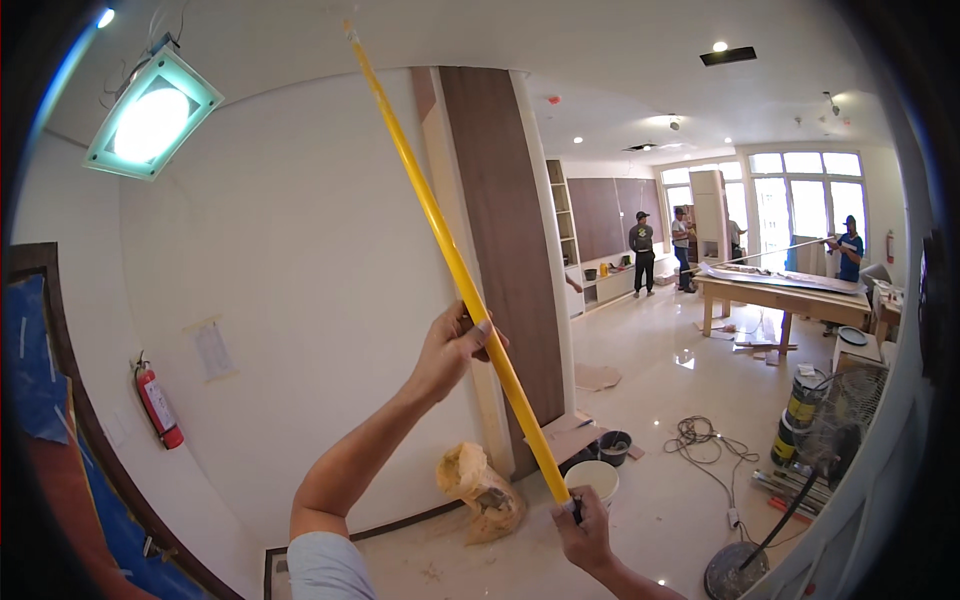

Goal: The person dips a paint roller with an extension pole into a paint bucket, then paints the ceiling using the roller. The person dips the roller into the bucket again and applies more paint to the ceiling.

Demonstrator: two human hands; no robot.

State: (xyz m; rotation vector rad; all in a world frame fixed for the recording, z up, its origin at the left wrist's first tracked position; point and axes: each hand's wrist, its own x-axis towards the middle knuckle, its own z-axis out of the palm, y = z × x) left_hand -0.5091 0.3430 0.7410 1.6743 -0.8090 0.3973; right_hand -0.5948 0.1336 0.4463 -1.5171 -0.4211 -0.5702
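Fingers of the right hand [583,533] are curled tight round the bottom end of a long yellow pole [455,262], low down near the floor. Further up, the left hand [452,347] wraps the same pole about halfway along, thumb on the near side, arm stretched up and out from a pale sleeve [325,567]. The pole slants steeply from that lower grip up toward the ceiling [560,30], its top end touching or nearly touching the white surface; the tip is too small to make out.

Just behind the lower hand, on the glossy floor [660,400], sits a white bucket [594,478], with a dark smaller bucket [614,445] beyond it and a crumpled tan sack [482,488] leaning at the foot of the white wall [300,250]. A brown wood-panelled column [505,250] rises behind the pole. On the wall to the left hangs a red fire extinguisher [158,405], and a bright square work lamp [152,118] glares overhead.

To the right, a tangle of cable [700,437] lies on the floor near a standing fan [835,430] and some paint cans [802,400].

Far back, by the windows [805,195], several people [641,252] stand around a long wooden workbench [785,293].
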